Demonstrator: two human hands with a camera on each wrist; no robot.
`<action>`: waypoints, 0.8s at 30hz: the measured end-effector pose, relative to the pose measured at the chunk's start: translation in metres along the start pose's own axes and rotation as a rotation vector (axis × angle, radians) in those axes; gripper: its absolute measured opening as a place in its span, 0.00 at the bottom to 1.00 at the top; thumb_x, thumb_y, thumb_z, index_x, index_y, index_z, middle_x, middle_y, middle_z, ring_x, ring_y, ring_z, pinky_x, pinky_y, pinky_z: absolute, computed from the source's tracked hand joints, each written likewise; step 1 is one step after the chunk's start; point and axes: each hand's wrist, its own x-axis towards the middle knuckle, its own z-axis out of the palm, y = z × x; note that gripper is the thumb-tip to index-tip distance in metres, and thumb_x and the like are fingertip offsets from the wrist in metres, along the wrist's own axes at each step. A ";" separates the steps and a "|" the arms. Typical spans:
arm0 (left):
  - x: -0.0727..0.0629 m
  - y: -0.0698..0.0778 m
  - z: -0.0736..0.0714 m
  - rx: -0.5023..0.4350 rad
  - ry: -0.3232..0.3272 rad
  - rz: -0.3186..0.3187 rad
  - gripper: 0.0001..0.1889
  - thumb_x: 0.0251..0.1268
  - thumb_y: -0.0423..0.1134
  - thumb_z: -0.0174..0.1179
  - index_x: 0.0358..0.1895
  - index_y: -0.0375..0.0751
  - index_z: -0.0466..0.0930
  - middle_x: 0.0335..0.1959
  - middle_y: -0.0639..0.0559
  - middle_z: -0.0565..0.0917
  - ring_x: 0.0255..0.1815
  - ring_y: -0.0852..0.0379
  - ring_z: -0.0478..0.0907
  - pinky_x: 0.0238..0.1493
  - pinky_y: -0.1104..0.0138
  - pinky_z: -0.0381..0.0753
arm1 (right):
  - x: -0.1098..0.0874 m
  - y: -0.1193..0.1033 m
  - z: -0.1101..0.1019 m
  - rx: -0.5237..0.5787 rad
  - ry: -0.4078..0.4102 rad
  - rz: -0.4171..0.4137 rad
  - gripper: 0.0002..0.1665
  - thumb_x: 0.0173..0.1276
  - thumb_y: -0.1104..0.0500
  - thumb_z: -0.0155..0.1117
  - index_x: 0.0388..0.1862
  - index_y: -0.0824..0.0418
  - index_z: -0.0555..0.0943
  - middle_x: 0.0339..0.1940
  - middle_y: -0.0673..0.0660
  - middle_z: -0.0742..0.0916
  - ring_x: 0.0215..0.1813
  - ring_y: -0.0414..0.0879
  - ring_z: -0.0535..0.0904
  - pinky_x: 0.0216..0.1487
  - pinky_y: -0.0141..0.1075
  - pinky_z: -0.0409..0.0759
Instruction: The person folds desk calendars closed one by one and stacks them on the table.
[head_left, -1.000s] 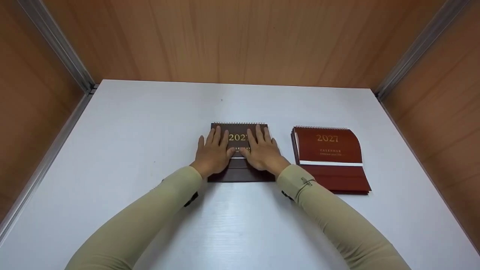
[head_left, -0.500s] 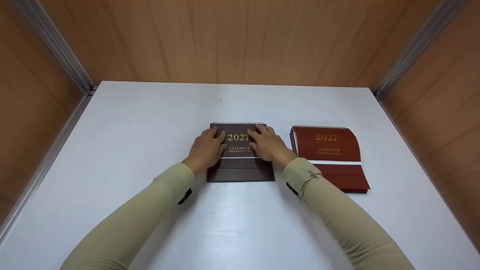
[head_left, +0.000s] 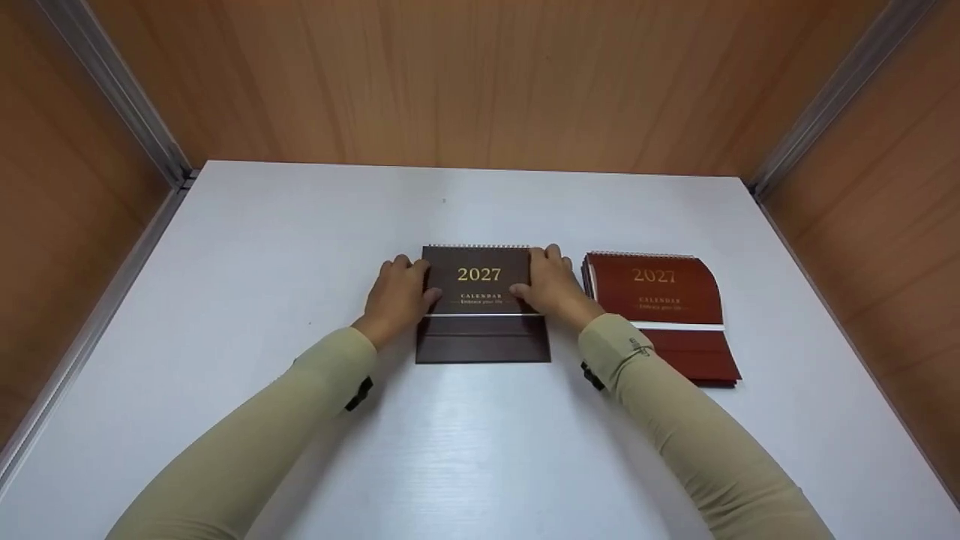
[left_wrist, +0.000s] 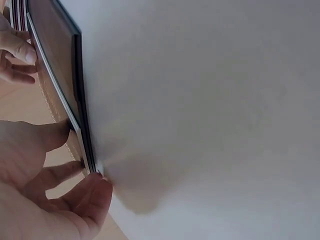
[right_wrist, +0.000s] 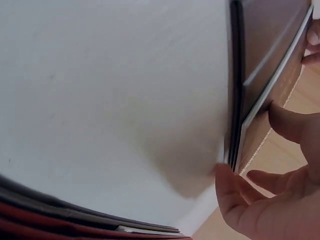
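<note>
A dark brown 2027 desk calendar [head_left: 480,296] lies flat on the white table, its spiral binding along the far side. My left hand [head_left: 397,292] grips its left edge, the thumb on the cover. At the opposite edge my right hand [head_left: 559,285] does the same, thumb on top. In the left wrist view, the left fingertips [left_wrist: 102,187] reach down to the calendar's lower edge at the tabletop. The right fingers [right_wrist: 227,185] curl round the other edge in the right wrist view. A red 2027 calendar [head_left: 652,292] lies to the right of the right hand.
The red calendar sits on other calendars, whose dark and red edges [right_wrist: 75,215] show in the right wrist view. Its cover bows up at the right. Wooden panels [head_left: 495,82] border the white table [head_left: 300,232] at the back and both sides.
Both hands have slid outward from lying flat on the dark cover to its left and right edges, where the fingers now curl round. The printed cover is uncovered; the calendars stay in place.
</note>
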 end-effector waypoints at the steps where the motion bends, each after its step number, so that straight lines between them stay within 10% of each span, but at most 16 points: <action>1: 0.000 0.000 -0.001 -0.007 -0.006 -0.014 0.30 0.79 0.43 0.65 0.72 0.25 0.73 0.63 0.28 0.77 0.64 0.35 0.75 0.69 0.48 0.78 | 0.000 0.001 -0.001 0.003 -0.003 0.006 0.44 0.78 0.50 0.69 0.79 0.73 0.63 0.72 0.71 0.70 0.70 0.64 0.68 0.74 0.53 0.71; 10: -0.003 -0.002 -0.005 -0.072 -0.032 -0.063 0.23 0.77 0.43 0.67 0.55 0.22 0.78 0.53 0.31 0.78 0.53 0.37 0.79 0.58 0.49 0.81 | -0.005 0.007 -0.009 0.005 -0.043 0.058 0.35 0.78 0.49 0.69 0.64 0.79 0.71 0.63 0.73 0.73 0.56 0.60 0.73 0.67 0.53 0.76; 24: 0.001 0.001 -0.015 -0.239 -0.118 -0.188 0.23 0.75 0.36 0.65 0.60 0.15 0.78 0.56 0.29 0.81 0.54 0.42 0.76 0.62 0.50 0.80 | -0.001 0.001 -0.006 0.111 -0.052 0.118 0.35 0.76 0.54 0.68 0.66 0.81 0.70 0.64 0.75 0.74 0.55 0.58 0.74 0.68 0.52 0.77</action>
